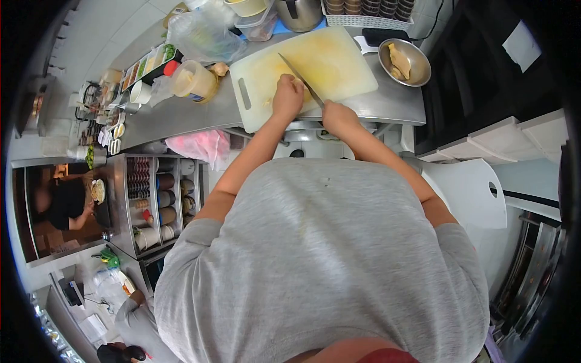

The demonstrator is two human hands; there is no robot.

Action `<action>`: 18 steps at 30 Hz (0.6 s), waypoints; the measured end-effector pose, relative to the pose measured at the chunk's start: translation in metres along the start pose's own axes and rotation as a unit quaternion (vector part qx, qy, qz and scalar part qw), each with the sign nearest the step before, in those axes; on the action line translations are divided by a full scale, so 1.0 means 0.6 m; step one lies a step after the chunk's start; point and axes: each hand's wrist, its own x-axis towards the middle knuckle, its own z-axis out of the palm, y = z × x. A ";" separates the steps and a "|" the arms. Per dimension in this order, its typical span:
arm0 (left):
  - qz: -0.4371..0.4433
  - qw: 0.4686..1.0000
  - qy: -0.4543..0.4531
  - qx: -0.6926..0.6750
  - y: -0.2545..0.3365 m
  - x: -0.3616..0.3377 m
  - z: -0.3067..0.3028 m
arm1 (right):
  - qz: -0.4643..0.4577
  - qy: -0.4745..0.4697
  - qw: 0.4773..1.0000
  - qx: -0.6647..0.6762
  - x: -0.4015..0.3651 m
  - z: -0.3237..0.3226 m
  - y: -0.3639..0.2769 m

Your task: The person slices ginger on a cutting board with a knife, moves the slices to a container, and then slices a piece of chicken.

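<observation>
My right hand [340,118] is wrapped round the handle of a kitchen knife [307,85], whose long blade slants up and left over the white cutting board [351,57]. Beside the blade, the curled fingers of my left hand [288,94] are closed over the board. Whatever they hold is small and mostly covered; I cannot make it out. Yellow stains mark the board's surface, and a few small bits lie by my left hand. To the right, a metal bowl [425,71] contains pale, peeled-looking pieces [399,61].
Left of the board stand a plastic tub [195,81], a plastic bag [206,36] and a tray of ingredients [145,65]. A metal pitcher [299,15] is behind. A white basket [369,21] holds stacked containers. Two other people, one in a black shirt [66,202], are at lower left.
</observation>
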 end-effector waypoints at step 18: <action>0.020 0.995 -0.100 0.018 -0.016 -0.016 -0.018 | -0.021 -0.010 0.998 -0.051 0.010 -0.001 0.000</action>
